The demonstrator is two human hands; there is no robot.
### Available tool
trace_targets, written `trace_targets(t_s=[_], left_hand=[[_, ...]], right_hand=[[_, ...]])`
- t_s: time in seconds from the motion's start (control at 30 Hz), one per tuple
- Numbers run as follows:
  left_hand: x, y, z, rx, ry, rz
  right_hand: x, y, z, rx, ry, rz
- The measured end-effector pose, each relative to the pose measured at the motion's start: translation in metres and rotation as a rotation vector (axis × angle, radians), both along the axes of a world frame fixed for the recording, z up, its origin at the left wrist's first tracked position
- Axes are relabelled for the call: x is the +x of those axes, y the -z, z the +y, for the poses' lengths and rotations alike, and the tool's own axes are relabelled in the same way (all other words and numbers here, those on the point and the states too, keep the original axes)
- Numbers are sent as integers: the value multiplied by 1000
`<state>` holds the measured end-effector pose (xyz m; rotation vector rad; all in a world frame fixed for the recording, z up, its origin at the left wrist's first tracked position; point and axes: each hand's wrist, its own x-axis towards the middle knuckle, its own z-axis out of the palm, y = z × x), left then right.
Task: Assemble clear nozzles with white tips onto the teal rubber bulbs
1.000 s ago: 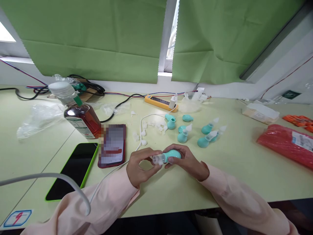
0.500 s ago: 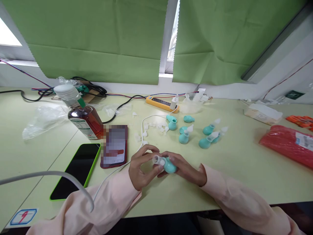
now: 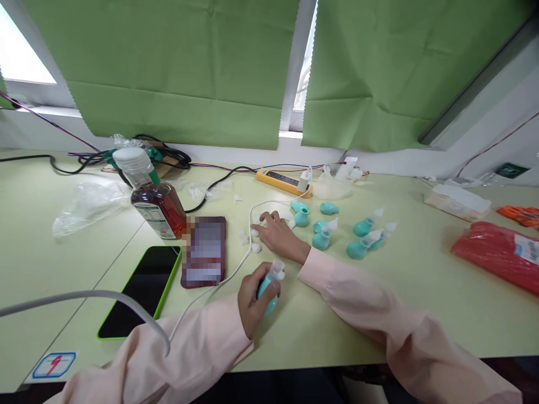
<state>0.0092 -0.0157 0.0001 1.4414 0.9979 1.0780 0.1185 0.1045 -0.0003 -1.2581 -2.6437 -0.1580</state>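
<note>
My left hand is closed around a teal rubber-bulb nasal aspirator, held tilted over the front of the table. A clear tube-like part with a small white piece at its side tops the bulb. My right hand reaches palm down over small white and clear plastic pieces, its fingers bent and apart. Its fingertips are at a small white piece; I see nothing clearly gripped. Right of it stand teal bulbs, some open-necked, several fitted with clear pointed tips.
A white cable runs beside the pieces to a yellow power strip. On the left are a maroon-cased phone, a green-edged phone and a bottle of dark liquid. A red package lies at right.
My right hand has let go of the aspirator and moved forward to the small white pieces. The aspirator stays in my left hand, now turned more upright. The view has shifted slightly.
</note>
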Motion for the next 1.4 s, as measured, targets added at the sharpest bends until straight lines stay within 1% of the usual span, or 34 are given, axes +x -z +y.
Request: trace_targets(t_s=[0.1, 0.13, 0.2, 0.27, 0.33, 0.43, 0.5, 0.6, 0.7, 0.77, 0.83, 0.97, 1.2, 1.3, 1.4], left_hand=[[-1, -1, 5, -98, -140, -69], [-1, -1, 7, -115, -174, -74], [-3, 1, 10, -110, -162, -35], [-4, 3, 13, -63, -137, 43], [-5, 4, 14, -11, -149, 116], [-4, 4, 15, 45, -154, 167], [-4, 4, 16, 70, -133, 200], [-6, 5, 18, 162, -93, 304], [-10, 7, 22, 341, 18, 390], [-12, 8, 25, 434, 83, 395], [-14, 9, 27, 484, 111, 378], [-14, 12, 28, 500, 105, 376], [-14, 19, 28, 550, 163, 343], [-15, 21, 29, 561, 178, 339], [-15, 22, 30, 545, 170, 337]], right_hand=[[2, 0, -1, 12, -31, 0], [7, -1, -4, 7, -58, 41], [21, -4, -14, -30, -121, 226], [38, -6, -28, -128, -160, 499], [55, -7, -44, -290, -155, 706], [72, -5, -63, -502, -156, 913], [77, -2, -69, -535, -169, 987], [79, 0, -71, -509, -204, 983], [79, -2, -71, -534, -236, 941], [80, -3, -72, -567, -252, 921], [81, -4, -72, -592, -251, 913], [81, -6, -72, -651, -205, 923], [81, -8, -73, -859, -179, 927], [79, -5, -74, -865, -144, 954], [79, -1, -76, -822, -107, 994]])
